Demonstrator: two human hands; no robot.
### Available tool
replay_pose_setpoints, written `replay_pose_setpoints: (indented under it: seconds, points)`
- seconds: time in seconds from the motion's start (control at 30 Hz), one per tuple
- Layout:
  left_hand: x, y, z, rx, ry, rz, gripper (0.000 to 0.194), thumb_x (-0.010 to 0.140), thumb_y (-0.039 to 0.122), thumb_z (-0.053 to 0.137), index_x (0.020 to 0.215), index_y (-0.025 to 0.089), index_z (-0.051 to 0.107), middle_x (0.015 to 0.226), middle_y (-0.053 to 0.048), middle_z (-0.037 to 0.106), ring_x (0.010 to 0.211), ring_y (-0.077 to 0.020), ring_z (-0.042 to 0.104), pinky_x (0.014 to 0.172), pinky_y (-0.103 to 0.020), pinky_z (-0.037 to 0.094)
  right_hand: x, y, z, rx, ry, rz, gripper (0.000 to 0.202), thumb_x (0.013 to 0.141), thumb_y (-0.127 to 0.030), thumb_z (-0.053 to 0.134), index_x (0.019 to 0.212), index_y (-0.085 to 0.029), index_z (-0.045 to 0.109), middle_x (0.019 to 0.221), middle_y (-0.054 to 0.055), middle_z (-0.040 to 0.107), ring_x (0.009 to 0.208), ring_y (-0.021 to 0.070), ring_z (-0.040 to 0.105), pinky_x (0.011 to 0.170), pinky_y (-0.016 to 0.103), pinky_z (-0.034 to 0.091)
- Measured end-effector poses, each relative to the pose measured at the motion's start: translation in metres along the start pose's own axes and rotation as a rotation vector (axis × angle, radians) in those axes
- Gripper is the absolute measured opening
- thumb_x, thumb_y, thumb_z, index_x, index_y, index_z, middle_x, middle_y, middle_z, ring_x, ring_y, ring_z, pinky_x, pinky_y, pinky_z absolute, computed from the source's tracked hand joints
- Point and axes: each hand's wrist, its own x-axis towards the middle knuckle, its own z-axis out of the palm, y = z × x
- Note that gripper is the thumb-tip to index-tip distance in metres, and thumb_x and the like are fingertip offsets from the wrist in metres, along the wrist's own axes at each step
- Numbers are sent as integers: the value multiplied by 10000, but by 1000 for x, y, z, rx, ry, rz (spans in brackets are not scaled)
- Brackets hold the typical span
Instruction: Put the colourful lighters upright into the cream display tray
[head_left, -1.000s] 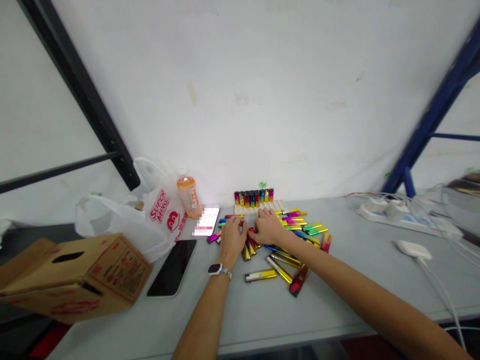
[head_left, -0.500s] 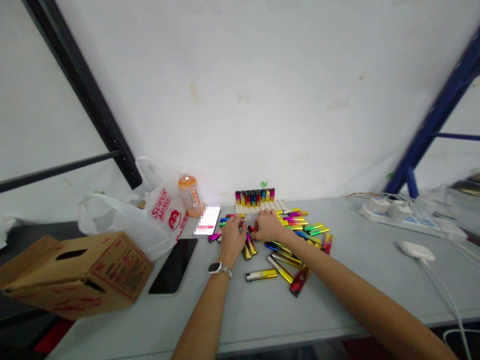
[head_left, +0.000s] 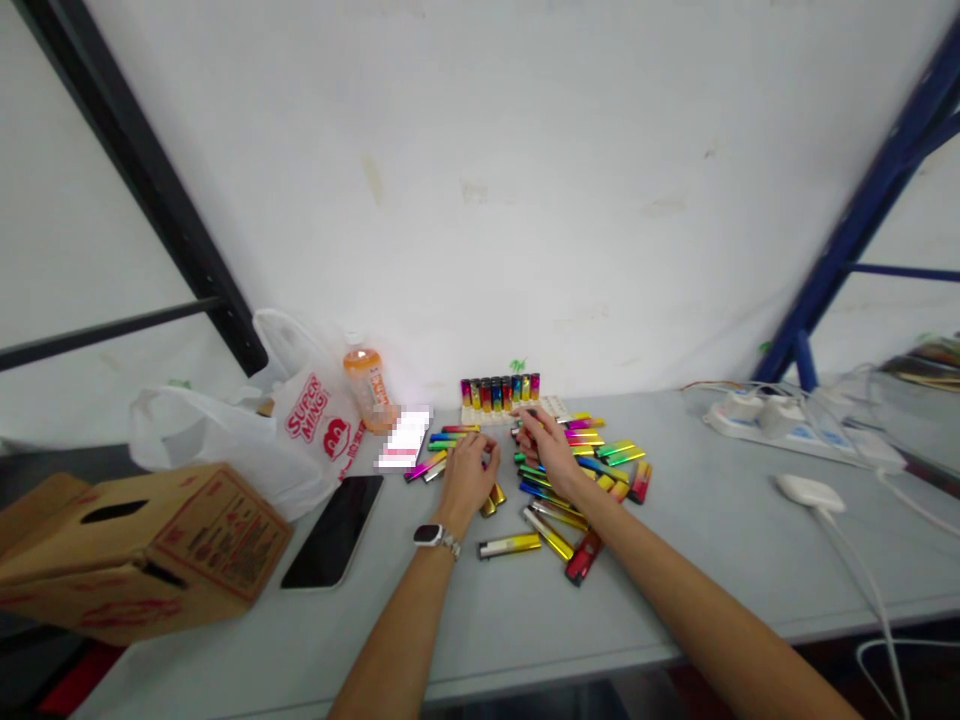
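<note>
My right hand is closed in a pinch at the front of a white perforated rack. The dark end of a lighter shows at its fingertips; the rest is covered by the fingers. Along the rack's back edge stands a row of upright shiny lighters in several colours. My left hand, with a watch on the wrist, is curled low over loose lighters left of centre. What its fingers hold, if anything, is hidden. More metallic lighters lie scattered around and to the right of my hands.
On the left are a cardboard box, a white plastic bag, a dark-screened phone, an orange drink bottle and a lit phone. At right are a power strip and a white charger with cables. A wall stands behind.
My right hand has moved from beside my left hand up to the rack, with a lighter at its fingertips. My left hand stays over the loose lighters. The camera view has shifted slightly.
</note>
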Motion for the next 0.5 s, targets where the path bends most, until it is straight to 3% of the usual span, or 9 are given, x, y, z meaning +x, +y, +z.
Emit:
replay_pose_setpoints:
  seconds: [0.1, 0.17, 0.23, 0.33, 0.5]
  points:
    - [-1, 4, -2, -52, 24, 17, 143, 922, 231, 513, 845, 191, 626, 906, -54, 638, 927, -214, 598, 833, -347, 444, -4, 0, 4, 87, -6, 181, 461, 804, -647, 501, 685, -202, 522, 447, -103, 281, 358, 55, 193, 364, 192, 109]
    - [-1, 5, -2, -76, 33, 22, 149, 920, 234, 512, 834, 192, 626, 897, -53, 636, 912, -212, 596, 824, -344, 448, -3, 1, 7, 73, 84, 223, 493, 820, -639, 455, 569, -216, 426, 405, -94, 247, 339, 58, 188, 355, 200, 111]
    - [-1, 6, -1, -90, 37, 25, 152, 918, 236, 512, 825, 193, 623, 885, -50, 635, 898, -211, 592, 820, -344, 448, -2, 4, 8, 31, 175, 198, 472, 846, -575, 420, 533, -224, 380, 386, -79, 261, 327, 65, 205, 349, 204, 126]
    - [0, 6, 1, -101, 36, 30, 144, 914, 236, 518, 821, 193, 619, 862, -41, 630, 861, -203, 582, 814, -340, 445, -2, 6, 8, 24, 212, 132, 433, 856, -516, 392, 536, -225, 384, 392, -68, 295, 328, 70, 213, 347, 207, 137]
    - [0, 5, 2, -105, 30, 39, 144, 915, 236, 520, 820, 191, 617, 843, -33, 625, 826, -190, 572, 817, -335, 444, -7, 4, 6, 153, 127, 178, 529, 799, -686, 440, 555, -219, 390, 410, -91, 254, 346, 55, 178, 366, 200, 117]
